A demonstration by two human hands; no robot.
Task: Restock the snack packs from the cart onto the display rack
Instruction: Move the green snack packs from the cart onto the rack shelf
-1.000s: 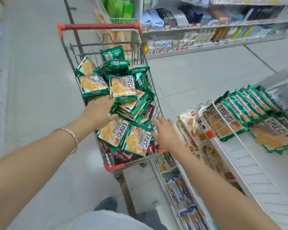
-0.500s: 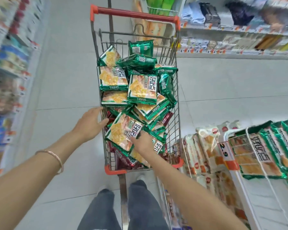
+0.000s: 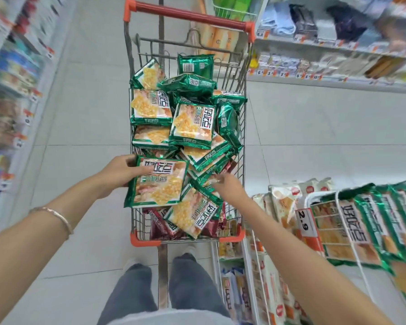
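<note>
Snack pack (image 3: 158,182) lies flat on the cart's (image 3: 188,15) near heap, pinched at its left edge by the left hand (image 3: 120,171). Display rack (image 3: 333,233) sits to the right; the right hand (image 3: 227,186), nearer it, hovers spread, its grip empty.
</note>
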